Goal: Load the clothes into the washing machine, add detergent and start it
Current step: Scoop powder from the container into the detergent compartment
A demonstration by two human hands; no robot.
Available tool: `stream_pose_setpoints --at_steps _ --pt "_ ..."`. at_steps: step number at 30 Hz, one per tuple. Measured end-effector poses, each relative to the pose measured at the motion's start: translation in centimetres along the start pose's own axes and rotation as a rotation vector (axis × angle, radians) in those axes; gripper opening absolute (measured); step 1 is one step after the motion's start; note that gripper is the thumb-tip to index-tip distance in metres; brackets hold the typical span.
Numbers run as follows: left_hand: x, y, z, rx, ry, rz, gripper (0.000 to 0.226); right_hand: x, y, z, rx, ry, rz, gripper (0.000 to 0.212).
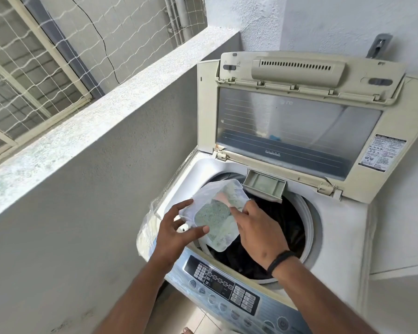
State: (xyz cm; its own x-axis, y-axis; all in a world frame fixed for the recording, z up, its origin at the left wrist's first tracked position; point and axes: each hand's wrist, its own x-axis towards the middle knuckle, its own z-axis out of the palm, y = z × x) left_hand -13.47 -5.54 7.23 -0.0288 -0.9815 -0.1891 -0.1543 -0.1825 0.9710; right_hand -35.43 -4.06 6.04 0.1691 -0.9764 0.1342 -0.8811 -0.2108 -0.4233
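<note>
Head view, left of centre: my left hand (pixel 176 229) pinches the clear plastic tub of pale green detergent powder (pixel 217 214), long axis running lower right to upper left, over the drum's dark clothes (pixel 285 227); my right hand (pixel 258 233) grips its right edge.

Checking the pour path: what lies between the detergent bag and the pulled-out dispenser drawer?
Head view: nothing; the detergent bag top nearly meets the dispenser drawer, dark clothes below.

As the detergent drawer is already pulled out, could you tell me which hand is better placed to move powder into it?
The right hand: it is at the bag's mouth, nearer the drawer, while the left hand supports the bag.
</note>
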Motion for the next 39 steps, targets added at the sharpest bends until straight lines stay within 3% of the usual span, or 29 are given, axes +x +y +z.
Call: stream_pose_setpoints --at_steps 4,8,11,13,16,19,22,26,28,33,39 --pt "-0.3 0.8 -0.5 0.04 0.068 0.033 0.08 -0.2 -1.8 -0.6 -0.01 -0.093 -0.008 0.034" --pt "-0.8 1.0 -1.1 0.06 0.108 0.037 0.084 0.0 -1.8 -1.5 0.065 0.071 -0.021 0.03" --pt "-1.0 1.0 -0.9 0.059 0.119 0.054 0.084 0.5 -1.8 -0.4 -0.011 0.014 -0.004 0.03" --pt "-1.0 1.1 -0.7 0.06 0.121 0.058 0.084 0.4 -1.8 0.1 0.128 -0.011 0.001 0.028" --pt "-1.2 1.0 -0.8 0.06 0.137 0.046 0.084 0.5 -1.8 -0.2 0.47 0.108 0.068 0.026" --pt "-1.2 1.0 -0.8 0.045 0.152 0.04 0.085 0.5 -1.7 0.0 0.383 0.195 0.117 0.026" --pt "-1.0 1.0 -0.6 0.022 0.154 0.028 0.085 0.5 -1.8 0.8 0.501 0.124 0.158 0.024" --pt "-0.5 1.1 -0.3 -0.017 0.166 0.011 0.08 0.6 -2.6 0.6 1.205 0.106 0.496 0.023" --pt "-0.1 1.0 -0.2 -0.059 0.175 -0.002 0.077 0.8 -2.6 0.2 1.43 0.115 0.64 0.022" --pt "1.0 0.1 0.5 -0.179 0.176 -0.108 0.08 1.0 -1.4 -0.4 1.567 0.148 0.745 0.02" --pt "2.8 -0.8 2.0 -0.315 0.169 -0.254 0.066 1.5 0.8 -0.9 1.616 0.223 0.746 0.019"
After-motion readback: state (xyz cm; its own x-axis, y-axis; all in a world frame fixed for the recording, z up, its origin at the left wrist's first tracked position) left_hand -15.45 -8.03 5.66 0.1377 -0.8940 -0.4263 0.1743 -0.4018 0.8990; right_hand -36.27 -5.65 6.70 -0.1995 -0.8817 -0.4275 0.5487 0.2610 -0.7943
